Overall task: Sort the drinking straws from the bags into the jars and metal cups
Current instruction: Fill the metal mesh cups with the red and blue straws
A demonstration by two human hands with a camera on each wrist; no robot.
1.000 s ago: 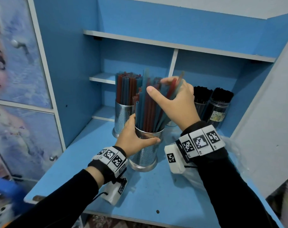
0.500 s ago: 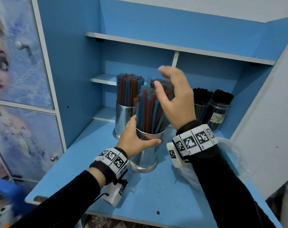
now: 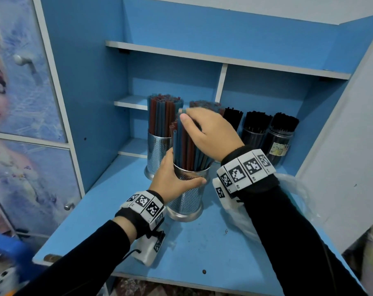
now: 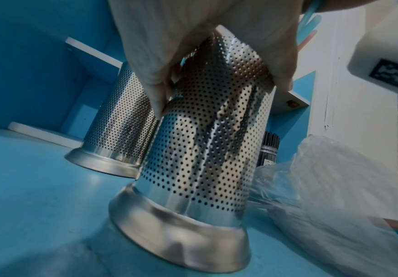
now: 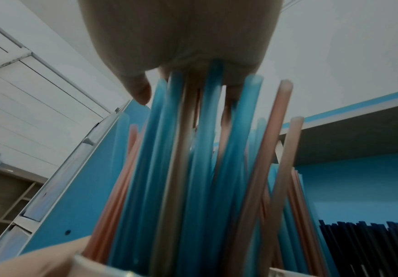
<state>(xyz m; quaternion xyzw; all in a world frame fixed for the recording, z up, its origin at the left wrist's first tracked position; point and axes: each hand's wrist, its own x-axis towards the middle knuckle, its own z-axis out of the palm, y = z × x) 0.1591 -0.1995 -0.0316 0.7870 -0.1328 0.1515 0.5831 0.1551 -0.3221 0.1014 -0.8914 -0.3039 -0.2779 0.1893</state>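
Observation:
A perforated metal cup stands on the blue desk, packed with blue and red straws. My left hand grips the cup just below its rim, thumb on the left and fingers round the front. My right hand lies open on the straws' top ends, palm down, thumb at the left. The right fingers holding no straw. A crumpled clear plastic bag lies under my right forearm.
A second metal cup full of straws stands behind on the left, and a third bundle of straws shows behind my right hand. Jars of black straws stand at the back right. The desk has shelf walls at both sides.
My right hand let go of the straw bundle, lifted with its fingers spread, then came down flat onto the straw tops. The straws now stand straighter. The left hand kept its grip on the cup.

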